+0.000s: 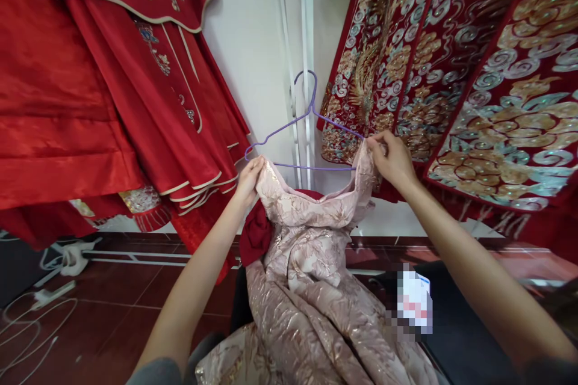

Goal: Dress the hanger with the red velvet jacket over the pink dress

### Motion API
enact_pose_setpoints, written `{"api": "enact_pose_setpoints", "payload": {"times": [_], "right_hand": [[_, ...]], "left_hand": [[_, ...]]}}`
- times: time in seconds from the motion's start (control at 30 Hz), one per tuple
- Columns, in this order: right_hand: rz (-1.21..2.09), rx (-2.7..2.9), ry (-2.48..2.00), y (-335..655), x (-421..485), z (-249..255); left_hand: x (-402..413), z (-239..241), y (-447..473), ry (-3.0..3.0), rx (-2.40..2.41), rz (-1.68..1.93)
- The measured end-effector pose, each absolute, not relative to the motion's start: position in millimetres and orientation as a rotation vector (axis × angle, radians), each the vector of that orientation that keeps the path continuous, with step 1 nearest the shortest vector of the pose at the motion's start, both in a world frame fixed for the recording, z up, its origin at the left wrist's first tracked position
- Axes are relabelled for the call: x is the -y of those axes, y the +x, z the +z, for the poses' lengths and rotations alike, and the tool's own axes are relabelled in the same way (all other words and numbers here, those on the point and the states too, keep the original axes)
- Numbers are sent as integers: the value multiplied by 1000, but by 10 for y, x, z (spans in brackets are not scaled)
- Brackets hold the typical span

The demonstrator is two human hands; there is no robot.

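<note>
A pale pink brocade garment (311, 264) with a dark red lining (255, 233) hangs down in front of me. A purple wire hanger (303, 121) sits at its top, its hook pointing up before the white wall. My left hand (249, 178) is closed on the garment's left shoulder at the hanger's left end. My right hand (392, 159) pinches the right shoulder fabric against the hanger's right end. Both arms reach forward and up.
Red satin robes with embroidery (112, 90) hang at the left. Dark red robes with gold and silver embroidery (465, 72) hang at the right. A white wall rail (307, 24) runs up behind the hanger. White cables (40, 313) lie on the red tiled floor.
</note>
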State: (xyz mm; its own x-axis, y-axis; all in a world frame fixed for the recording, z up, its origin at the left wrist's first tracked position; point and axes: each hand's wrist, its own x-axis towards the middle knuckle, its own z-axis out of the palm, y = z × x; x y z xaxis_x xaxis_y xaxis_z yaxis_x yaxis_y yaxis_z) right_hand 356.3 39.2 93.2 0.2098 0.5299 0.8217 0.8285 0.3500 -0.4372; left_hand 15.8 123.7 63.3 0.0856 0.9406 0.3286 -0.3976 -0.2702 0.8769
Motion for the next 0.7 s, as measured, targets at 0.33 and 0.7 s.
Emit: {"api": "enact_pose_setpoints", "payload": {"times": [0.33,0.7], "right_hand": [[-375,1517,-1290,3713,-388,1058],[-323,1555,-1318,3764,-427,1063]], "left_hand": [[-1346,481,-471,1178,-904,1646],[-1397,542,-447,1211,-938,1614]]}}
